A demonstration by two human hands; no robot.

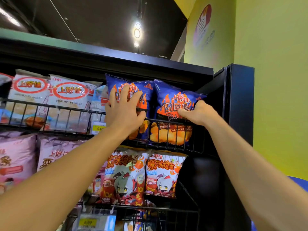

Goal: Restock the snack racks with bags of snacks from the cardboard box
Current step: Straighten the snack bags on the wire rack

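Fingers [131,97] press blue bags [173,104] (black wire rack [168,121], green wall [275,64]).

Both arms reach up and forward; the left hand [124,109] lies flat with fingers spread, the right hand [197,114] is curled, thumb pointing left, fingers hidden

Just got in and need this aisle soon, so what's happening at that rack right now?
A person is restocking the top black wire rack. The left hand presses flat, fingers spread, on the left blue barbecue potato chip bag. The right hand grips the right blue barbecue potato chip bag at its right edge. Both bags stand upright in the rack, side by side. White shrimp flakes bags sit to the left.
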